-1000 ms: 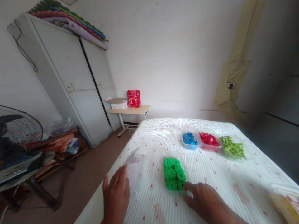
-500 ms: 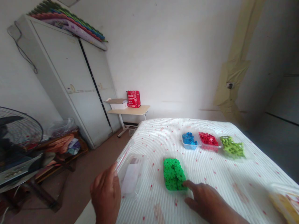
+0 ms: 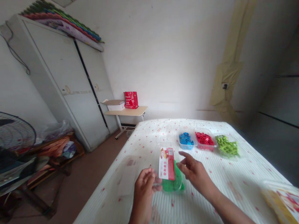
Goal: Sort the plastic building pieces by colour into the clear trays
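My left hand [image 3: 145,184] is closed on the left edge of a clear plastic lid [image 3: 166,164] with a red and white label. The lid is over a clear box of green plastic pieces [image 3: 178,182]; I cannot tell whether it touches the box rim. Part of the green pieces is hidden behind the label. At the right side of the lid is my right hand [image 3: 192,168], fingers apart and holding nothing. Left of my left hand, another clear lid [image 3: 127,177] lies on the table.
Farther back on the white dotted tablecloth [image 3: 161,126] stand open boxes of blue pieces [image 3: 186,140], red pieces [image 3: 205,139] and lime-green pieces [image 3: 226,146]. A yellow box with a printed lid [image 3: 282,199] is at the right edge. A fan [image 3: 16,132] stands left.
My left hand has brought the lid rightward from the table's left side to over the green pieces. My right hand has lifted off the green pieces' box and moved up a little.
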The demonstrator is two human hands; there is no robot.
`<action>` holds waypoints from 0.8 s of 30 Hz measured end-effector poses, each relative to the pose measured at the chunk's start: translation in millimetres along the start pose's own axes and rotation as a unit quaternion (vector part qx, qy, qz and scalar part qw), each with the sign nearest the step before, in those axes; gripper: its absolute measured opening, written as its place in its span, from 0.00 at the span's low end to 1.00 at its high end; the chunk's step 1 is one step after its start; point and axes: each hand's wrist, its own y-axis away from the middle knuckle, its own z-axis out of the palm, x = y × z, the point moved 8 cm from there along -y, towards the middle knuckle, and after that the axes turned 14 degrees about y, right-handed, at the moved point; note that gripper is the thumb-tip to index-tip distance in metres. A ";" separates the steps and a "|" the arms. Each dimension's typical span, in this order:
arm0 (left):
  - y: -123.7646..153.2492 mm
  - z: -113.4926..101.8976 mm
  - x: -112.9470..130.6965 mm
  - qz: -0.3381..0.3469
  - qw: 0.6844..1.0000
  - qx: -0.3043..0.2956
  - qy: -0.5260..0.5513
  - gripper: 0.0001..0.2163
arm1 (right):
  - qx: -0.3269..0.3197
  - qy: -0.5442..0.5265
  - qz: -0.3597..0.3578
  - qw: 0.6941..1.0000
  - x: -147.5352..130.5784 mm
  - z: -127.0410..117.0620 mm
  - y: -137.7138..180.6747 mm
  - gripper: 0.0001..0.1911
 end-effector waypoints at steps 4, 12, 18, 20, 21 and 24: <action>-1.0 10.1 -9.7 -0.011 0.985 -0.069 -0.160 0.13 | 0.042 0.073 0.024 0.996 16.7 -2.5 -11.9 0.21; -13.6 7.3 1.1 0.138 0.870 -0.050 -0.471 0.12 | 0.016 0.269 0.056 0.961 33.5 11.5 -15.2 0.18; -21.1 4.1 -5.5 0.128 0.880 -0.060 -0.453 0.07 | 0.005 0.361 0.072 0.930 32.3 15.4 -13.7 0.22; -22.8 1.5 -5.9 0.123 0.893 -0.048 -0.431 0.05 | -0.002 0.368 0.068 0.927 31.9 16.7 -13.4 0.23; -23.5 0.8 -6.3 0.120 0.897 -0.044 -0.423 0.08 | -0.005 0.369 0.065 0.927 31.9 17.3 -13.2 0.23; -24.9 3.4 -10.2 0.105 0.909 -0.052 -0.400 0.16 | -0.011 0.369 0.062 0.927 33.9 18.8 -12.2 0.23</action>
